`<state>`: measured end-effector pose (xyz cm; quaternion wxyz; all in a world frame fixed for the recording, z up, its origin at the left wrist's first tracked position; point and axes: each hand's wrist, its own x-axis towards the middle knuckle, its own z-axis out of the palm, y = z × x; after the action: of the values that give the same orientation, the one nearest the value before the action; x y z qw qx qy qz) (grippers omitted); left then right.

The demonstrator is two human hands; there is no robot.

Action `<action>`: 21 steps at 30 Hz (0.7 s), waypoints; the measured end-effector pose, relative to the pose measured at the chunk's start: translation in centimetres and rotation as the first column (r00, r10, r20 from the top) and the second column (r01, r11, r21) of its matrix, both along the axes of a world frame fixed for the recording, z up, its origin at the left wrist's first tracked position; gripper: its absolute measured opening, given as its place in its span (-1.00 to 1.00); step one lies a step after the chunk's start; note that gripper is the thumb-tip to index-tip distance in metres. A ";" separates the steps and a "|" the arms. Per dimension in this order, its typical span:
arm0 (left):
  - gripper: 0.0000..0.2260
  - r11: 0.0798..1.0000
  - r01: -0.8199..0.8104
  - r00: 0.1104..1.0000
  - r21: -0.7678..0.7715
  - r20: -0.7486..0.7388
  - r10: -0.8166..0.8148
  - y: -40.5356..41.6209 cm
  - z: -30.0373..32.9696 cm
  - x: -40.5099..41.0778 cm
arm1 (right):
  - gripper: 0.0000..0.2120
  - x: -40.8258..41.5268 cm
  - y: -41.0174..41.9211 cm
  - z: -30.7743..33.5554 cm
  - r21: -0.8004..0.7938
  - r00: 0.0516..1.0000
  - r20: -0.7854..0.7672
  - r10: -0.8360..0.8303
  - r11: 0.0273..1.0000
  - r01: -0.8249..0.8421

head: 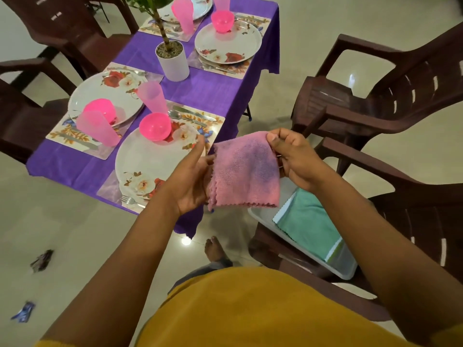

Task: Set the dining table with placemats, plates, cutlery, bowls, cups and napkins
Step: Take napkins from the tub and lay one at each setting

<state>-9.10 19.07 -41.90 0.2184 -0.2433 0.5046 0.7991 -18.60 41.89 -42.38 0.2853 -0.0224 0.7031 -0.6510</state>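
A folded pink napkin (246, 172) hangs in the air between both hands, just off the near corner of the surface (220, 93). The left hand (191, 181) pinches its left edge, the right hand (292, 159) pinches the upper right corner. Its scalloped lower edge hangs above a tray (347, 270) of green napkins (309, 221) on a chair (400, 204), beside the nearest plate (150, 159)

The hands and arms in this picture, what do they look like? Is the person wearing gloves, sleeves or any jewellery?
Both arms are bare from the lower edge of the picture to the fingers. The left hand and the right hand wear no gloves, and no rings, watch or bracelets show. The only clothing visible near them is a mustard yellow top over the body; its sleeves, if any, end out of view.
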 end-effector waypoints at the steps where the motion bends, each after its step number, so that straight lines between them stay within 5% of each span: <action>1: -0.27 0.999 0.023 0.999 0.048 0.026 -0.024 -0.3 -0.4 -0.1 | -0.69 -0.2 -0.5 -0.1 0.013 1.000 0.013 -0.002 1.000 0.002; 6: -0.43 0.998 -0.067 0.997 0.013 -0.030 0.067 -3.4 -1.8 -2.4 | -0.79 -2.1 -2.7 -0.3 0.016 0.997 0.080 0.021 1.000 -0.023; 12: -0.71 0.992 -0.098 0.992 -0.080 -0.091 0.091 -7.4 -2.2 -6.0 | -0.39 -4.0 -5.7 -1.6 -0.187 0.949 0.314 -0.031 0.978 0.094; 21: -0.56 0.986 -0.119 0.992 -0.119 -0.061 0.112 -12.7 -3.9 -8.4 | -0.68 -6.7 -10.2 -3.9 -0.035 0.964 0.261 -0.049 0.998 0.060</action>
<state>-17.55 6.36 -45.81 0.1428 -0.2633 0.5434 0.7842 -25.26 31.66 -46.26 0.3564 0.0766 0.6460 -0.6707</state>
